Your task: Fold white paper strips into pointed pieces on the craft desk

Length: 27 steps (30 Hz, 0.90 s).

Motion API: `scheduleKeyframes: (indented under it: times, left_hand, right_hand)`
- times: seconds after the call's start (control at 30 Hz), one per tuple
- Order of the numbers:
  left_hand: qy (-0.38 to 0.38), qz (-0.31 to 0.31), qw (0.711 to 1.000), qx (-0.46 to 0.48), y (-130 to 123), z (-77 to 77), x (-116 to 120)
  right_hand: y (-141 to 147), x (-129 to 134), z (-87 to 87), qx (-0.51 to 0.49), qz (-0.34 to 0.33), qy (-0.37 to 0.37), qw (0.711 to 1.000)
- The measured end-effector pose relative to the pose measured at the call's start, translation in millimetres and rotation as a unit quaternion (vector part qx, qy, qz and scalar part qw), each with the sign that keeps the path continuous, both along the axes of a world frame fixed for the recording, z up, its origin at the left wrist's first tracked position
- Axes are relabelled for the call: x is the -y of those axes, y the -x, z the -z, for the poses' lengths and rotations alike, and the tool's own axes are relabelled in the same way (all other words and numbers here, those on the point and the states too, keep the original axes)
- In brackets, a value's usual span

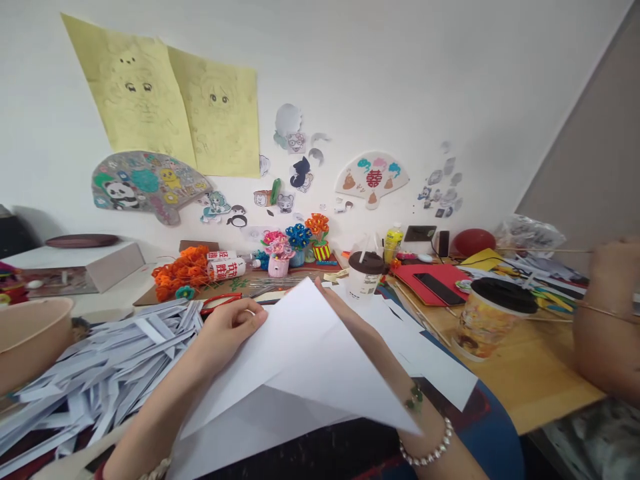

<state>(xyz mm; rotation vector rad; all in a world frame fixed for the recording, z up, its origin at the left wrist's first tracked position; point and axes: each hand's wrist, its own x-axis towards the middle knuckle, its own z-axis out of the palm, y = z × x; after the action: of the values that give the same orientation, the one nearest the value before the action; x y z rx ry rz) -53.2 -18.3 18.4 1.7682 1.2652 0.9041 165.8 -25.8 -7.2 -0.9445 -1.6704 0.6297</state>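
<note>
Fingers (pixel 257 318) of the left hand (pixel 233 330) curl, thumb and fingertips closed on the left edge of a folded white sheet (pixel 305 347). The right hand (pixel 345 313) lies along its other edge, mostly behind it, so its grip cannot be told. The sheet stands between both forearms, corner pointing away, above the dark tabletop. Left of it spreads a heap of folded paper strips (pixel 105 360), beside a pale basin (pixel 35 333) whose inside is hidden. Beyond the sheet stands a white cup (pixel 365 283), brown-lidded, with a straw; to the right, a patterned cup (pixel 483 323) wears a black lid. Both drinks are hidden. Farther back, a pink pot (pixel 278 268) holds pink flowers, a blue pot (pixel 297 259) blue ones, and a striped pot (pixel 323 252) orange ones. A yellow bottle (pixel 393 243) stands near the wall. At far right is another person's arm (pixel 603 333).
</note>
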Motion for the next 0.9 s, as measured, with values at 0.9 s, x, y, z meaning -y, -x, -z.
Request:
scheduleKeyframes:
  times: [0.9]
  left_hand:
    - [-0.084, -0.064, 0.903, -0.417, -7, 14.0, 0]
  right_hand:
    - [-13, -35, 17.7, -0.091, -0.075, 0.259, 0.959]
